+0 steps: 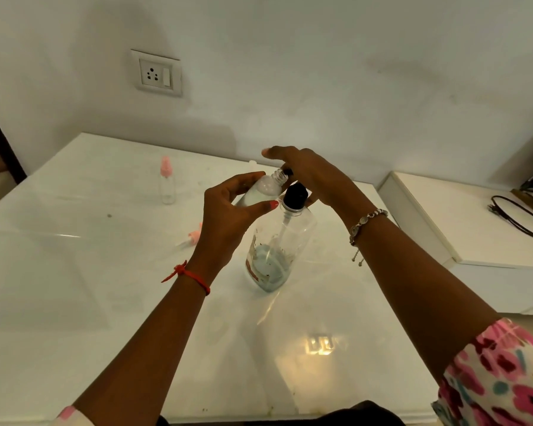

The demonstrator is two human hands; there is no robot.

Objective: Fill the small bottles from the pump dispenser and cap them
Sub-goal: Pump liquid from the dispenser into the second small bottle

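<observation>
Holds small clear uncapped plastic bottle (266, 187) tilted in left hand (228, 210), wrapped round it, neck set at black spout (287, 171) of tall clear pump dispenser (277, 247) on white table (74, 272) to catch the dose, right hand (311, 175) covering its top, apparently pressing, grip there hidden.

Dim, greenish light; warm glare on the glossy table (74, 272) at lower centre. Edges bow; centre slightly soft, perhaps motion blur.

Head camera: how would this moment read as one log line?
left hand: holds small bottle, neck at spout | right hand: on pump dispenser top | table: capped bottle, pink cap
</observation>
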